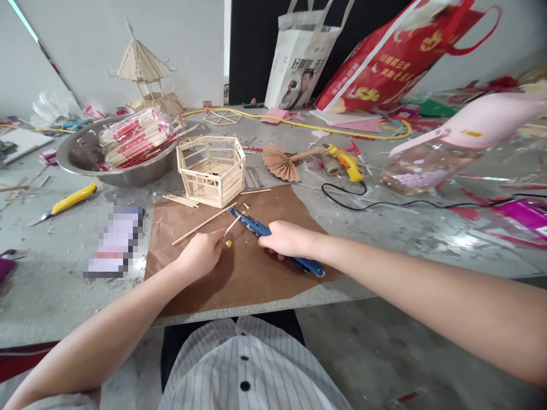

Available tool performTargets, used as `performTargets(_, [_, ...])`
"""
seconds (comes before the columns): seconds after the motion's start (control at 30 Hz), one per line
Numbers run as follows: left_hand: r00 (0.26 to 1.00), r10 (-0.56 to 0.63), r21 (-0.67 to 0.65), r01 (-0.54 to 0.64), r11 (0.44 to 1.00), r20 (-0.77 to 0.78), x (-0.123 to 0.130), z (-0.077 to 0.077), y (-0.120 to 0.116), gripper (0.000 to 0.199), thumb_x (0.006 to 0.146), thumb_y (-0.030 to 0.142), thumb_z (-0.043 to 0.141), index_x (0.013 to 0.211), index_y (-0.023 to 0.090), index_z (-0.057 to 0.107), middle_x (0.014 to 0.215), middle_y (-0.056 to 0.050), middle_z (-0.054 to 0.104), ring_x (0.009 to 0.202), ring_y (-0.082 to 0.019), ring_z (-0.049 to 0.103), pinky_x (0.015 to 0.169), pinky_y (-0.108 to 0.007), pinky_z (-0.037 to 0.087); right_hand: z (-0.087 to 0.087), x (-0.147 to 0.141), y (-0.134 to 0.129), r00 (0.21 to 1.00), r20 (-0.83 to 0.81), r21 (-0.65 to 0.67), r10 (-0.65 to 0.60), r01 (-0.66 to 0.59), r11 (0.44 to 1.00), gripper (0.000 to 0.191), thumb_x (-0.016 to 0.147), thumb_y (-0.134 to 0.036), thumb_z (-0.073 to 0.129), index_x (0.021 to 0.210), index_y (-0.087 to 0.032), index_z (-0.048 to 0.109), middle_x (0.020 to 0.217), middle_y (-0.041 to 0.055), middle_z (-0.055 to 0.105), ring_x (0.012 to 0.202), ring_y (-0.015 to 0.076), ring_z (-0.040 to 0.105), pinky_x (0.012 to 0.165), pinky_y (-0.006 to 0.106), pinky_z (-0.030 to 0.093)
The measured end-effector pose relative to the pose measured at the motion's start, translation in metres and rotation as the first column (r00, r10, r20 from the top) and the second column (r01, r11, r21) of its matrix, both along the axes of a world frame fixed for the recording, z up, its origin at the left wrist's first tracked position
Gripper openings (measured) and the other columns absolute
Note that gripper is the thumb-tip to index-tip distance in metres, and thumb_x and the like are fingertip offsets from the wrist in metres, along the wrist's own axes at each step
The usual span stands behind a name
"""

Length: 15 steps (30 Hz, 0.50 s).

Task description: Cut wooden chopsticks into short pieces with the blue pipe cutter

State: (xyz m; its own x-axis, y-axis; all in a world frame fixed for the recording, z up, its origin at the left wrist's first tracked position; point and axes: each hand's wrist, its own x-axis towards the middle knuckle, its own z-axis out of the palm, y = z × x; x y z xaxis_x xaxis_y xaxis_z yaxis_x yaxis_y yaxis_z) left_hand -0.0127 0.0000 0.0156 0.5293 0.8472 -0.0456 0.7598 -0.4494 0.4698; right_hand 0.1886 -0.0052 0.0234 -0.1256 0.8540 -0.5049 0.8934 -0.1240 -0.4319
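My left hand [201,253] is closed on a short thin wooden stick [233,226] over the brown sheet [252,279]. My right hand [285,239] is wrapped round a blue cutting tool [256,226], whose tip is at the far end of that stick. A longer stick [200,225] lies on the sheet just beyond my left hand. Beyond both hands stands a small hexagonal frame of wooden sticks [220,193]. Near my left fingertips is a tiny yellow piece [229,244].
At the back left are a metal bowl [128,177] with packed sticks and a pagoda model [143,65]. A yellow knife [73,199] and a phone [114,242] lie left. A yellow glue gun [346,163], its black cord and a pink-lidded bottle [427,162] are right.
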Motion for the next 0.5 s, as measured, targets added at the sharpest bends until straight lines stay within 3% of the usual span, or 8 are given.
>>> performTargets(0.17, [0.999,0.034,-0.002,-0.034,0.999,-0.029,0.0031,0.0024,-0.0026,0.029,0.081,0.026,0.03,0.089,0.016,0.056,0.061,-0.003,0.057,0.053,-0.012,0.051,0.052,-0.021,0.034,0.0078,-0.0034,-0.0032,0.993,0.115,0.072,0.028,-0.037,0.997,0.03,0.068,-0.036,0.042,0.059,-0.013,0.058,0.055,0.0079,0.06,0.049,0.0153,0.055,0.044,0.022,0.032])
performTargets(0.5, [0.987,0.03,0.022,-0.026,0.999,-0.158,0.0027,0.001,-0.0017,0.034,0.083,0.032,0.025,0.095,0.017,0.054,0.071,-0.006,0.061,0.063,-0.015,0.056,0.056,-0.023,0.036,0.0052,-0.0043,-0.0025,0.995,0.104,0.062,0.013,-0.02,0.998,0.031,0.069,-0.035,0.04,0.057,-0.014,0.059,0.049,0.0065,0.059,0.043,0.0144,0.053,0.044,0.023,0.034])
